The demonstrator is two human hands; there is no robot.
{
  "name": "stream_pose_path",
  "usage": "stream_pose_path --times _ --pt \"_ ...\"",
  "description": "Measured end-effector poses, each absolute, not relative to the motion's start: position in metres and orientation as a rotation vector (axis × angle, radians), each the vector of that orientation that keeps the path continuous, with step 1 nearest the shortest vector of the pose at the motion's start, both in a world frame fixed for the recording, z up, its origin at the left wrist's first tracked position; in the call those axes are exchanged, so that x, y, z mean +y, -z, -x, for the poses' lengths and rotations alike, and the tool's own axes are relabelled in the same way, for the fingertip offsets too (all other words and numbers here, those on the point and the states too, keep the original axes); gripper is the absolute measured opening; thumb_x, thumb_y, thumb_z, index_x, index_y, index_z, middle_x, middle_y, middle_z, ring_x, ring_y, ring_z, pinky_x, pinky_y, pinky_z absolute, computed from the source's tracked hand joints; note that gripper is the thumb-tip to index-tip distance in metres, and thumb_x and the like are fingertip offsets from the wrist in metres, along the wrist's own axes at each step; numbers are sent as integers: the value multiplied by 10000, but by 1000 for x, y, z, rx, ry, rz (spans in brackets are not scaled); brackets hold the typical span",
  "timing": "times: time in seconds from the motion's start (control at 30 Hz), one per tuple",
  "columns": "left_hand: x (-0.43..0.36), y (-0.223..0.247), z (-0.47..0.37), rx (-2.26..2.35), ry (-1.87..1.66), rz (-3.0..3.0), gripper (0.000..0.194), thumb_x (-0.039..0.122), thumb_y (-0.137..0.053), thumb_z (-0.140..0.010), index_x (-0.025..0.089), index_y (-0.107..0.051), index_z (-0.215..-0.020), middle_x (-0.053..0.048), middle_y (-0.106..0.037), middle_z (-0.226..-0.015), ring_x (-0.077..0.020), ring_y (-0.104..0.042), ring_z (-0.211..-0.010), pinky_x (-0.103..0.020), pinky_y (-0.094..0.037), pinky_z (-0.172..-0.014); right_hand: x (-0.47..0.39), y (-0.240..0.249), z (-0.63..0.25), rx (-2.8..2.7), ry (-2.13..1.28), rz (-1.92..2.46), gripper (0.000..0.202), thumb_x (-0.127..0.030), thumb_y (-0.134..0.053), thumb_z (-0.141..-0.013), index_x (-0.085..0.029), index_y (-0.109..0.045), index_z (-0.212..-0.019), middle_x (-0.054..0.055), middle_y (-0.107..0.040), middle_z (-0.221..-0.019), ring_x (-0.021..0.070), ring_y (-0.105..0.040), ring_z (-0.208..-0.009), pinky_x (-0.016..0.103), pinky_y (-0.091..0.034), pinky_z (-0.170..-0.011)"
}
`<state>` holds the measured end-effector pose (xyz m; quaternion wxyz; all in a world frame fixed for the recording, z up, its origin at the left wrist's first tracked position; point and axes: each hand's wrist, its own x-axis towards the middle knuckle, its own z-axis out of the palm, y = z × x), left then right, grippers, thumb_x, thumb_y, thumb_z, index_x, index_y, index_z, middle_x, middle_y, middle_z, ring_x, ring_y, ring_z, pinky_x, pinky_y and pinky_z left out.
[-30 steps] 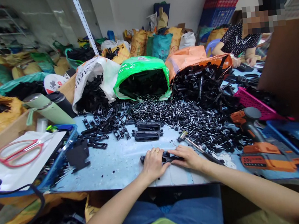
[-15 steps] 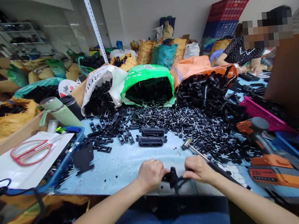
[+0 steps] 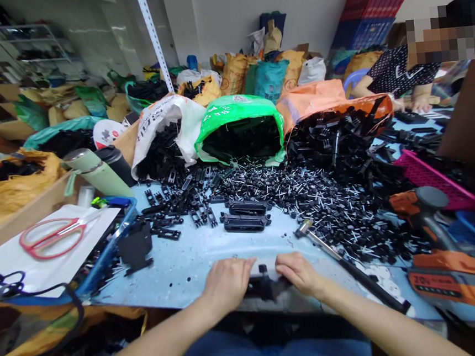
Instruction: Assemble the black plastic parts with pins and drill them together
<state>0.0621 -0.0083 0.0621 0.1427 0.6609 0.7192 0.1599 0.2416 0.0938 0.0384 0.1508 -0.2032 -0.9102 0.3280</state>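
A black plastic part is held between my two hands at the table's near edge. My left hand is closed on its left end, and my right hand grips the right end with curled fingers. Two long black assembled pieces lie side by side beyond them. To the right of my right hand rests a hammer, its head pointing away to the left. A heap of small black pieces with metal pins spreads behind. Black slotted links lie left of it.
An orange cordless drill lies at the right by a pink basket. Green, white and orange sacks stand open behind. Red scissors lie on paper at the left. A person works at the far right.
The view has shifted slightly left. My hands have turned the black part, which now lies more level between them, and my left hand has moved a little left.
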Motion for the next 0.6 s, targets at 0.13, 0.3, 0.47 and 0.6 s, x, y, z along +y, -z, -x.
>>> stream_pose_path --times 0.13,0.3,0.47,0.6 --pt "10 -61 -53 2291 -84 -1835 599 420 -203 -939 114 -689 -767 -147 -688 -727 -233 -653 -692 -314 -456 -648 99 -51 -231 -2902 -376 780 621 -724 -339 -771 -163 -575 -891 76 -596 -729 204 -541 -663 285 -345 -580" --pt "12 -57 -58 2229 -95 -1902 622 420 -165 -943 134 -695 -786 -143 -696 -765 -246 -660 -718 -336 -461 -671 94 -65 -217 -3030 -167 394 519 -582 -552 -740 -139 -527 -1009 108 -563 -919 240 -489 -832 355 -336 -731" --pt "7 -53 -60 2153 -101 -1943 613 400 -162 -947 146 -696 -787 -134 -701 -775 -242 -664 -723 -327 -461 -667 103 -68 -214 -3115 -224 208 406 -519 -592 -718 -162 -524 -899 73 -546 -873 218 -469 -819 340 -336 -728" --pt "7 -58 -57 2196 -127 -1942 626 407 -148 -946 141 -692 -788 -134 -700 -780 -248 -663 -732 -338 -464 -671 101 -63 -216 -3055 -314 333 505 -536 -585 -729 -155 -488 -1046 84 -553 -954 223 -518 -845 315 -376 -682"
